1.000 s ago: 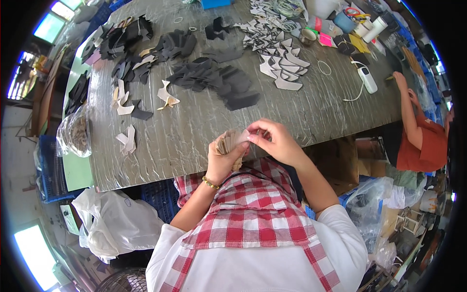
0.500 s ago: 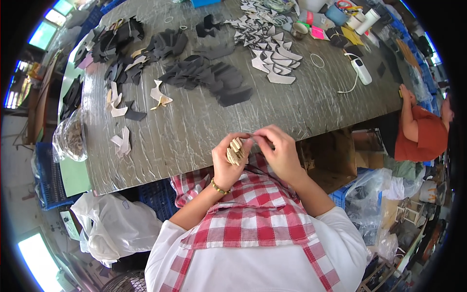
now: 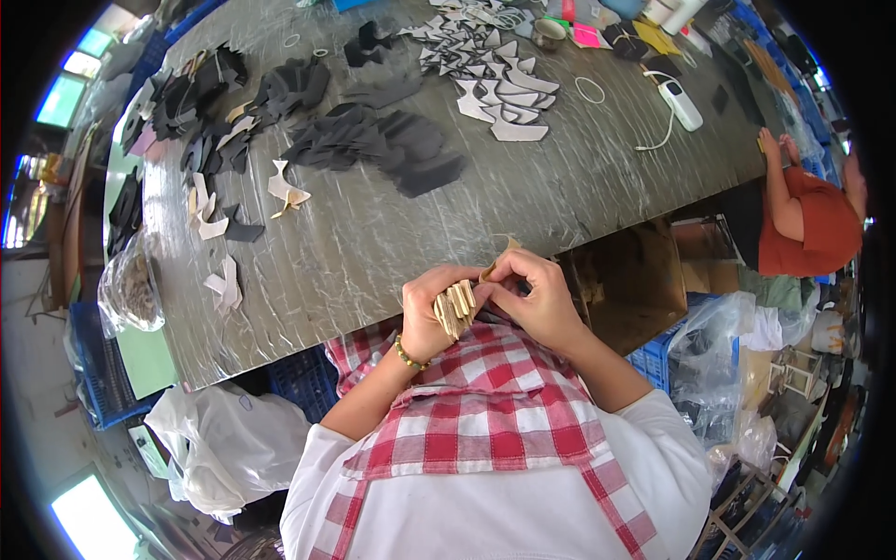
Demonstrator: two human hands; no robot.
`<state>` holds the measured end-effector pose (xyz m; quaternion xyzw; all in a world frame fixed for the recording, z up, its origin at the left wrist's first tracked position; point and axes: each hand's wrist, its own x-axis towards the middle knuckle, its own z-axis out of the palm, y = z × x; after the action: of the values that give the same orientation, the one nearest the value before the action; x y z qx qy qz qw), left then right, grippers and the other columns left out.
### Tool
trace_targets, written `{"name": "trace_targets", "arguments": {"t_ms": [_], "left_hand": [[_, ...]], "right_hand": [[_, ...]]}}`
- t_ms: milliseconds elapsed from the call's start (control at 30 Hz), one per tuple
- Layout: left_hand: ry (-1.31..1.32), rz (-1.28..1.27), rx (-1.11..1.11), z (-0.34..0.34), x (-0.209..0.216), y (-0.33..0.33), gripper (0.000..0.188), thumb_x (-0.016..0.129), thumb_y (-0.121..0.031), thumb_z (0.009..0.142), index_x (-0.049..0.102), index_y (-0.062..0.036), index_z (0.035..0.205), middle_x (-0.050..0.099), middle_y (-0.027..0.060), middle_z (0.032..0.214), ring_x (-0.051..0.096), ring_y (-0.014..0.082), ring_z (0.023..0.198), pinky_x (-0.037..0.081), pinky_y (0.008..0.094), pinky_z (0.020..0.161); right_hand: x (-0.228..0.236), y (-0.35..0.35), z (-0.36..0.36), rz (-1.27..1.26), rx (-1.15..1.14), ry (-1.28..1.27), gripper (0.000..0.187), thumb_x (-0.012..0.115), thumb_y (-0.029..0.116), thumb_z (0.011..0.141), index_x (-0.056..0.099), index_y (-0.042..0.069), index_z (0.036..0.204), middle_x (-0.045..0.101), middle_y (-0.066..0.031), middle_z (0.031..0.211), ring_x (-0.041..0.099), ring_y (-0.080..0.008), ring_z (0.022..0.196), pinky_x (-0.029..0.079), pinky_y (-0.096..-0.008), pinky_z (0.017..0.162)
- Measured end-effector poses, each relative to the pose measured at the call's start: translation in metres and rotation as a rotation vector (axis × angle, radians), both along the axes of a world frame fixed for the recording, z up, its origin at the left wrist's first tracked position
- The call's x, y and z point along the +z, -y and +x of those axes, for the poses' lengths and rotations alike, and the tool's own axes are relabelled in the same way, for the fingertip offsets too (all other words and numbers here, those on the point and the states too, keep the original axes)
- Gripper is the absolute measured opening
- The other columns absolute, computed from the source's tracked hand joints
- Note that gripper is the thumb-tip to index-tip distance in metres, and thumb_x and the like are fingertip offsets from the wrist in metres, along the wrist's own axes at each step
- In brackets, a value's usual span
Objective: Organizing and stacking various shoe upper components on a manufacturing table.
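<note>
Close to the near edge of the worktable, my left hand is wrapped round a stack of cream-coloured cut pieces; the ends of the stack face up. My right hand is beside it with the fingers pinched together. Between the two hands a thin tan piece shows, its tip sticking up above my right fingers. Its lower part is hidden by the fingers. Beyond my hands lie dark grey cut pieces, overlapping in a spread pile.
Pale, dark-edged cut pieces lie in rows at the far side. A white device with a cable is at the right. An open cardboard box stands below the table edge. A person in a rust-coloured shirt is at the far right.
The view has shifted slightly, so the table things sit a little higher and further left. A tan piece now shows between my hands, with its tip above my right fingers.
</note>
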<state>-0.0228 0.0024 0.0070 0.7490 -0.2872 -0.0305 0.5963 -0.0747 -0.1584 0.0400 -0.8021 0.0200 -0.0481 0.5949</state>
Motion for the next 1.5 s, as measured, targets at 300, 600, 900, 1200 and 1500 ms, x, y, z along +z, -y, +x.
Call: {"name": "trace_targets", "arguments": {"t_ms": [300, 600, 900, 1200, 1500], "left_hand": [[-0.373, 0.019, -0.089, -0.002, -0.005, 0.001, 0.008, 0.069, -0.007, 0.083, 0.067, -0.0007, 0.087, 0.063, 0.0026, 0.068, 0.056, 0.0067, 0.060, 0.045, 0.0227, 0.056], [-0.517, 0.026, -0.080, 0.003, 0.005, 0.001, 0.009, 0.062, -0.008, 0.083, 0.066, 0.0009, 0.083, 0.066, 0.0028, 0.069, 0.056, 0.0067, 0.061, 0.045, 0.0219, 0.057], [-0.476, -0.030, 0.045, 0.011, 0.004, -0.005, 0.006, 0.068, -0.005, 0.083, 0.064, 0.0000, 0.084, 0.061, -0.0016, 0.068, 0.054, 0.0038, 0.063, 0.042, 0.0201, 0.056], [-0.213, 0.051, 0.165, 0.012, -0.003, 0.009, 0.012, 0.071, -0.006, 0.081, 0.061, -0.0008, 0.077, 0.056, -0.0029, 0.062, 0.049, 0.0023, 0.056, 0.039, 0.0192, 0.052], [0.415, 0.743, 0.194, 0.070, -0.012, -0.008, 0.056, 0.069, -0.009, 0.070, 0.058, -0.0103, 0.125, 0.060, 0.0100, 0.081, 0.061, 0.0291, 0.070, 0.050, 0.0390, 0.063]], "right_hand": [[-0.018, 0.011, -0.014, 0.550, 0.037, -0.216, 0.009, 0.060, 0.007, 0.092, 0.055, 0.000, 0.095, 0.056, -0.0005, 0.083, 0.051, -0.0050, 0.076, 0.043, -0.0209, 0.067], [-0.035, 0.080, -0.021, 0.251, -0.761, 0.070, 0.018, 0.053, 0.017, 0.097, 0.057, -0.001, 0.098, 0.058, -0.0020, 0.076, 0.053, -0.0076, 0.066, 0.044, -0.0220, 0.061], [-0.125, 0.169, -0.100, -1.097, -0.654, -0.411, 0.036, 0.061, 0.003, 0.082, 0.051, -0.002, 0.117, 0.055, -0.0228, 0.108, 0.053, -0.0369, 0.104, 0.044, -0.0460, 0.087], [-0.013, -0.002, 0.004, -0.745, -0.063, 0.344, 0.022, 0.069, 0.011, 0.078, 0.054, 0.001, 0.091, 0.055, -0.0131, 0.087, 0.059, -0.0292, 0.078, 0.049, -0.0363, 0.065], [-0.008, 0.026, 0.016, -0.462, -0.322, 0.191, 0.007, 0.063, 0.005, 0.085, 0.060, -0.001, 0.087, 0.061, -0.0130, 0.079, 0.060, -0.0271, 0.063, 0.047, -0.0343, 0.058]]}}
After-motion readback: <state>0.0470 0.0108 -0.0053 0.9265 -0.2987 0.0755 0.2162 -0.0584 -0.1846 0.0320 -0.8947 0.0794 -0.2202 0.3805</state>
